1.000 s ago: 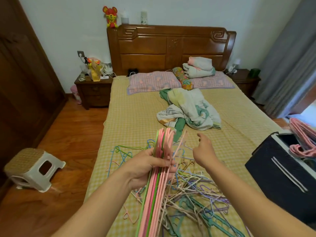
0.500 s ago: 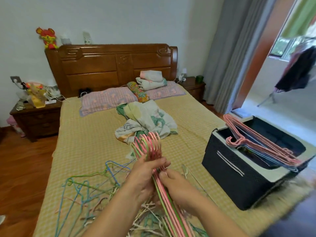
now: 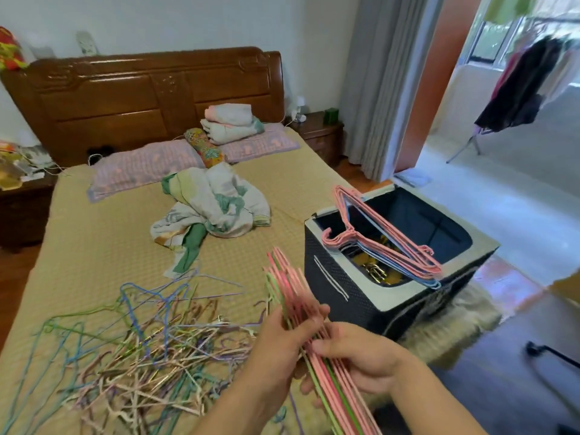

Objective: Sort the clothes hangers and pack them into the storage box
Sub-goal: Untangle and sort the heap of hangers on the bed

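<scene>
**Hangers bundled in both hands**

Hangers, a pink-and-green bundle (image 3: 301, 309), sit clasped by the left hand (image 3: 282, 343) and right hand (image 3: 361, 356). Storage box (image 3: 342, 293) at two o'clock; loose hanger pile (image 3: 135, 350) at nine.

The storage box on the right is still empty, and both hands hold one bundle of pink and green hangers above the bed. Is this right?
Not quite. The head view shows the storage box is not empty: pink and blue hangers lie across its opening, with more things below them. The rest holds: the left hand and right hand both grip the bundle of pink and green hangers above the bed.
</scene>
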The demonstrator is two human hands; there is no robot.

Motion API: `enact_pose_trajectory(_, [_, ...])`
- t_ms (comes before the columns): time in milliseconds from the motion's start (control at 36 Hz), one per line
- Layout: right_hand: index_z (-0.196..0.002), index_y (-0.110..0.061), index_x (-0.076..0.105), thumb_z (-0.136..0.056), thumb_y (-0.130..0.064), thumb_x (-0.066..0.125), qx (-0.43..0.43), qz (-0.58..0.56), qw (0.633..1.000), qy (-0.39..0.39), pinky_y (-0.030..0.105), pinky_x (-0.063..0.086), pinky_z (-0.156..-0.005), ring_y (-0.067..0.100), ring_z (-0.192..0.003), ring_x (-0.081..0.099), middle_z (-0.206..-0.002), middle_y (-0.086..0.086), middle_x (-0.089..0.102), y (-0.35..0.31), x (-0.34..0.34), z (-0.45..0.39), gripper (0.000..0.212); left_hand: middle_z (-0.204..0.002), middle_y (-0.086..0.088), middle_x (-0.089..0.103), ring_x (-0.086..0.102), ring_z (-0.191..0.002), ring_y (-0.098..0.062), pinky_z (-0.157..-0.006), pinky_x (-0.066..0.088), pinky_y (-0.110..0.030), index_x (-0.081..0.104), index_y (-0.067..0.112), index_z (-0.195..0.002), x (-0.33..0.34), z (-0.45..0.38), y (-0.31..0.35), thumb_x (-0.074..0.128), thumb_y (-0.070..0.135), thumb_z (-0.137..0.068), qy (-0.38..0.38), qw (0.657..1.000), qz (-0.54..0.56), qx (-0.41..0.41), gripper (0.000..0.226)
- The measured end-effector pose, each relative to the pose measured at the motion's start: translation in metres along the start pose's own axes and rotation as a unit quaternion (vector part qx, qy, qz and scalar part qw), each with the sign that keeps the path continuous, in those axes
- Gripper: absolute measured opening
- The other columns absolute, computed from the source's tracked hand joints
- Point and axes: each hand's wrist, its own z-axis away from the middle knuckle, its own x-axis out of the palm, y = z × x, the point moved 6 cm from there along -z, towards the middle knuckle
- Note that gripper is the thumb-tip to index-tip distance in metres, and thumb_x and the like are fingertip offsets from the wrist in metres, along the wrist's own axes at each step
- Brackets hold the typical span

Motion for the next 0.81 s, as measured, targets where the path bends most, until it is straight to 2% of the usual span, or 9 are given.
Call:
enact_pose_trajectory(111, [-0.116,-0.006,0.067,-0.088,0.010,0.054,0.013,0.002,0.999,0.039,0.045,0.062,-0.069,0.031,-0.071,0.071,-0.083,0.023,0.066,-0.001,-0.028,0.019,0.035,-0.111,-0.010,0.076,0.071,-0.095,-0.025,-0.063,0.053,-0.023,0.074,0.013,-0.113,0.034,0.001,-0.016,0.076,0.007,-0.086,-0.023,0.999,-0.043,0.020,0.028])
enact_pose_trajectory(194, [-0.108,-0.001,0.071,-0.085,0.011,0.058,0.006,-0.006,0.998,0.055,0.038,0.062,-0.060,0.024,-0.060,0.069,-0.074,0.021,0.063,0.001,-0.044,0.029,0.029,-0.102,-0.005,0.076,0.068,-0.073,-0.010,-0.058,0.051,-0.016,0.074,0.019,-0.115,0.049,-0.004,-0.025,0.079,0.010,-0.082,-0.069,0.992,-0.106,0.028,0.034])
enact_pose_trajectory(306, [-0.115,0.004,0.066,-0.082,0.007,0.065,-0.002,0.011,0.996,0.091,0.035,0.061,-0.059,0.029,-0.064,0.064,-0.092,0.037,0.053,0.003,-0.052,0.033,0.032,-0.089,-0.003,0.071,0.064,-0.071,-0.009,-0.064,0.052,-0.025,0.073,0.024,-0.111,0.058,-0.007,-0.015,0.071,0.004,-0.092,-0.147,0.966,-0.211,0.024,0.028])
enact_pose_trajectory(389, [-0.118,0.002,0.066,-0.088,0.007,0.063,-0.029,0.068,0.990,0.124,0.040,0.059,-0.067,0.042,-0.085,0.058,-0.109,0.048,0.054,-0.013,-0.057,0.033,0.031,-0.120,0.014,0.069,0.065,-0.106,-0.004,-0.096,0.053,-0.039,0.056,0.043,-0.134,0.055,-0.016,0.000,0.063,0.055,-0.089,-0.173,0.887,-0.427,0.037,0.047])
enact_pose_trajectory(472, [-0.112,0.017,0.058,-0.089,0.007,0.061,-0.014,0.083,0.986,0.145,0.039,0.056,-0.065,0.033,-0.070,0.061,-0.083,0.029,0.061,-0.032,-0.060,0.037,0.026,-0.126,0.023,0.056,0.050,-0.123,-0.005,-0.102,0.046,-0.037,0.047,0.052,-0.135,0.050,-0.018,0.036,0.035,0.088,-0.073,-0.093,0.772,-0.623,0.090,0.073])
enact_pose_trajectory(556, [-0.112,0.021,0.055,-0.091,0.006,0.055,-0.008,0.117,0.979,0.169,0.036,0.054,-0.060,0.029,-0.062,0.060,-0.079,0.022,0.059,-0.061,-0.060,0.038,0.025,-0.115,0.022,0.049,0.042,-0.117,-0.003,-0.099,0.044,-0.033,0.058,0.045,-0.119,0.075,-0.018,0.072,0.030,0.091,-0.069,-0.077,0.758,-0.632,0.140,0.074])
enact_pose_trajectory(611, [-0.113,0.018,0.057,-0.093,0.002,0.056,-0.024,0.121,0.978,0.168,0.036,0.054,-0.061,0.030,-0.064,0.060,-0.083,0.025,0.058,-0.073,-0.058,0.037,0.025,-0.104,0.017,0.055,0.049,-0.106,-0.007,-0.090,0.049,-0.036,0.063,0.038,-0.109,0.089,-0.020,0.087,0.031,0.088,-0.070,-0.059,0.766,-0.619,0.164,0.071])
enact_pose_trajectory(722, [-0.113,0.005,0.063,-0.089,-0.005,0.071,-0.070,0.110,0.973,0.191,0.045,0.053,-0.068,0.038,-0.073,0.059,-0.086,0.027,0.058,-0.101,-0.056,0.024,0.027,-0.080,-0.003,0.075,0.068,-0.061,-0.014,-0.055,0.055,-0.036,0.076,0.023,-0.095,0.104,-0.036,0.118,0.068,0.042,-0.093,-0.109,0.918,-0.348,0.153,0.021])
enact_pose_trajectory(806, [-0.114,-0.004,0.067,-0.090,-0.005,0.070,-0.089,0.094,0.976,0.176,0.049,0.055,-0.069,0.039,-0.075,0.061,-0.088,0.027,0.061,-0.117,-0.057,0.019,0.024,-0.093,0.004,0.078,0.073,-0.079,-0.009,-0.063,0.056,-0.030,0.080,0.028,-0.102,0.118,-0.054,0.128,0.070,0.027,-0.094,-0.144,0.939,-0.266,0.166,0.013])
